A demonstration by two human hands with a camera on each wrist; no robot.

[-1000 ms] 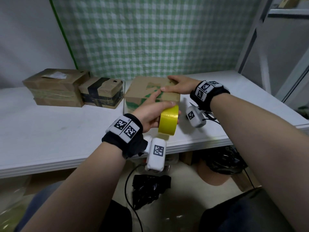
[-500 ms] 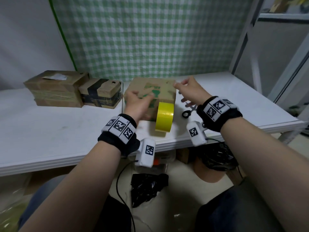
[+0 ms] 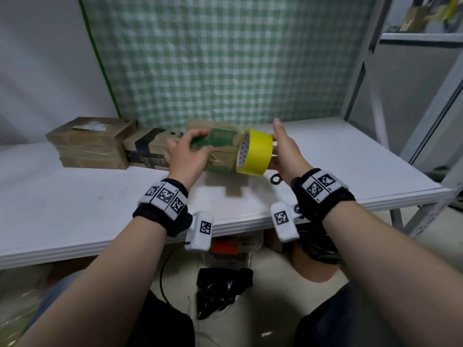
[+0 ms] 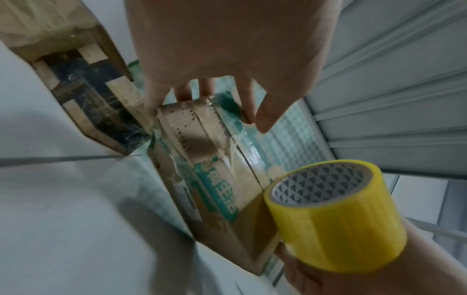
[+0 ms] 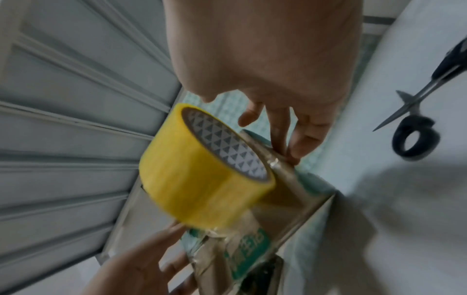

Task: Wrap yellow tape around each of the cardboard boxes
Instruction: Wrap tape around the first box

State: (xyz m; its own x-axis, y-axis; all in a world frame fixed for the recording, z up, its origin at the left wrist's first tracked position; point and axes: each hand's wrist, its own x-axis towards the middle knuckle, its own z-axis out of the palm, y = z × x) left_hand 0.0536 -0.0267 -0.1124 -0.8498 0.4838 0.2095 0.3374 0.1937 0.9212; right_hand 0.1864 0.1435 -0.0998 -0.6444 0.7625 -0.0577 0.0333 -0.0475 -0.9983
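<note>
A cardboard box (image 3: 223, 144) with green print and clear tape is held in the air above the white table (image 3: 75, 196). My left hand (image 3: 188, 151) grips its left end, fingers curled over the far edge (image 4: 215, 99). A yellow tape roll (image 3: 258, 154) sits at the box's right end, joined to it by a strip of tape (image 5: 278, 193). My right hand (image 3: 285, 149) cups the roll, thumb up beside it and fingers beneath. In the right wrist view its fingertips (image 5: 288, 151) also reach the box's corner (image 5: 285, 179), next to the roll (image 5: 197, 179).
Two more cardboard boxes stand at the back left: a plain stacked one (image 3: 90, 144) and one crossed with black tape (image 3: 147, 151). Black-handled scissors (image 3: 275, 179) lie on the table by my right wrist. A metal rack (image 3: 370, 71) stands at the right. A green checked cloth hangs behind.
The box has come up off the table between both hands. The roll, which stood on the table against the box, has risen with it, and my right hand has moved onto it.
</note>
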